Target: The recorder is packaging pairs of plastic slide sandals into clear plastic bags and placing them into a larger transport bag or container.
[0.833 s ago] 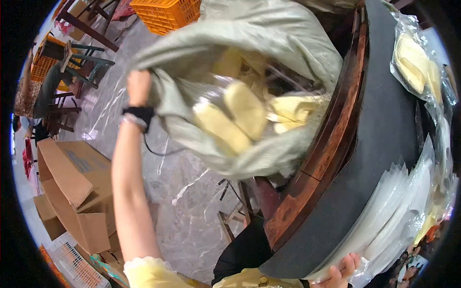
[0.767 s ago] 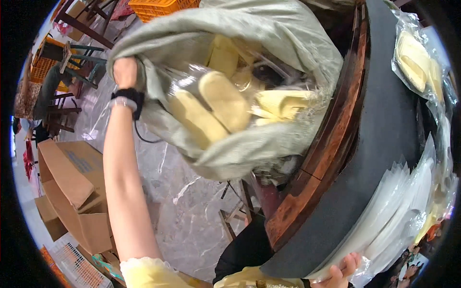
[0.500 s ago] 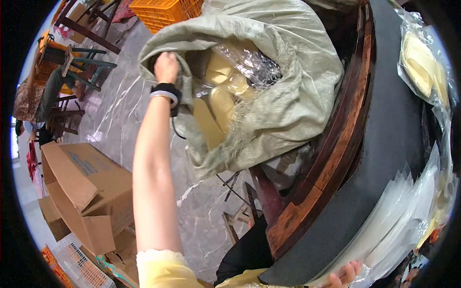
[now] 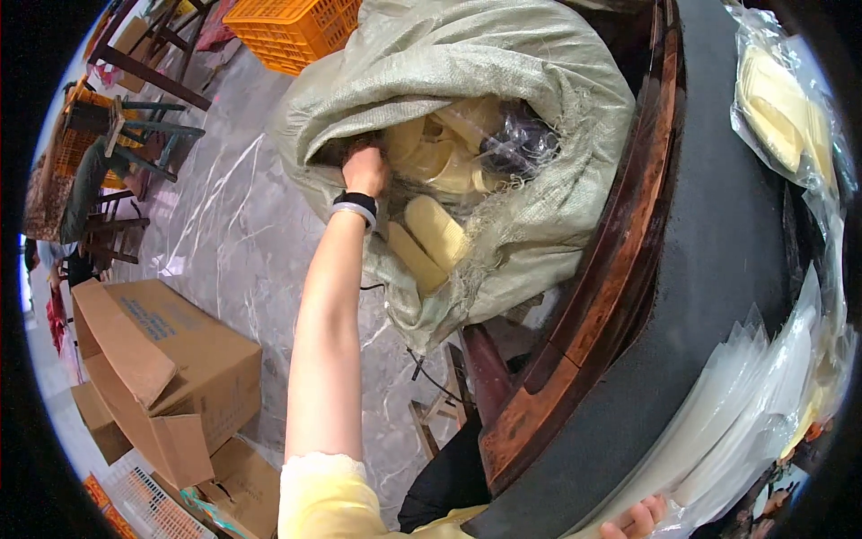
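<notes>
A large pale green woven sack (image 4: 557, 207) stands with its mouth gaping. Inside lie pale yellow, rounded, sole-shaped pieces (image 4: 435, 230), some wrapped in clear plastic, and a dark item in plastic (image 4: 523, 144). My left hand (image 4: 365, 171) reaches into the left side of the mouth, its fingers curled; the fingertips and whatever they hold are hidden. At the lower right edge, my right hand (image 4: 636, 518) shows only bent fingers, closed at the near end of a stack of clear plastic bags (image 4: 718, 422) on the dark grey tabletop (image 4: 718, 234).
The table's curved wooden edge (image 4: 575, 359) runs beside the sack. More yellow pieces in clear plastic (image 4: 774, 103) lie at the table's far right. An orange crate (image 4: 292, 31) stands behind the sack. Cardboard boxes (image 4: 184, 350) and wooden stools (image 4: 108, 225) are on the left.
My left hand has left the sack's left rim and moved right and nearer, into the mouth. The rim has shifted, and the contents look rearranged. My right hand stays by the plastic bags.
</notes>
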A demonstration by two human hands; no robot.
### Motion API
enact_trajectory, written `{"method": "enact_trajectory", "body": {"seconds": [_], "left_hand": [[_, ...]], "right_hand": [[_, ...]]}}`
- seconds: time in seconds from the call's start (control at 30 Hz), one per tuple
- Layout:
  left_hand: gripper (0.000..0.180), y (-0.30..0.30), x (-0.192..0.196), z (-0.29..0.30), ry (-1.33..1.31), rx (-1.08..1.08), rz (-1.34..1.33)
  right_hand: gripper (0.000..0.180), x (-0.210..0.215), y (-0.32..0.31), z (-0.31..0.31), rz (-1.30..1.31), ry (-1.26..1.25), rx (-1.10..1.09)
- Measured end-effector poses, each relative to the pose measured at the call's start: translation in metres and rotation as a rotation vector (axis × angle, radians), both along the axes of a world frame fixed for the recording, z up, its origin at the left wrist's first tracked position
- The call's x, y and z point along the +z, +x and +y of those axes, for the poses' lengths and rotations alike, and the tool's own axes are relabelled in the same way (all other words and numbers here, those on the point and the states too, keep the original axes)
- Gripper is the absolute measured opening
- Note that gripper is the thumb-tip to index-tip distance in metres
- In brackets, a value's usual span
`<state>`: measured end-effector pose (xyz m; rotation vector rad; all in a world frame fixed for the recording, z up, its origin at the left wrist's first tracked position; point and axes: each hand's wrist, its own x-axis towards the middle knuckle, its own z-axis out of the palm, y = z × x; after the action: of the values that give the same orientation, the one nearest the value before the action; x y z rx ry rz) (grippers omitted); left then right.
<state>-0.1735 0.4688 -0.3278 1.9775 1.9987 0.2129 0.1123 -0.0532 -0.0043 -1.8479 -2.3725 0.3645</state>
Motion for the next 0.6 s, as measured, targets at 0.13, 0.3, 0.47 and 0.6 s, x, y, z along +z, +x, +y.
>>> {"method": "enact_trajectory", "body": {"seconds": [0.13,0.3,0.47,0.6], "left_hand": [[0.023,0.001,-0.018,-0.008,-0.094,-0.181,0.232],[0.074,0.031,-0.015,-0.021,-0.319,-0.415,0.267],[0.110,0.107,0.041,-0.031,-0.491,-0.062,-1.087],[0.089,0.148,0.029,-0.004,-0.325,0.000,-1.428]], "right_hand": [[0.051,0.008,-0.005,0.014,-0.007,-0.019,0.017],[0.048,0.006,-0.007,0.018,-0.009,0.010,0.005],[0.047,0.009,-0.004,0.021,-0.015,0.004,0.011],[0.045,0.006,-0.005,0.013,0.025,-0.003,-0.003]]}}
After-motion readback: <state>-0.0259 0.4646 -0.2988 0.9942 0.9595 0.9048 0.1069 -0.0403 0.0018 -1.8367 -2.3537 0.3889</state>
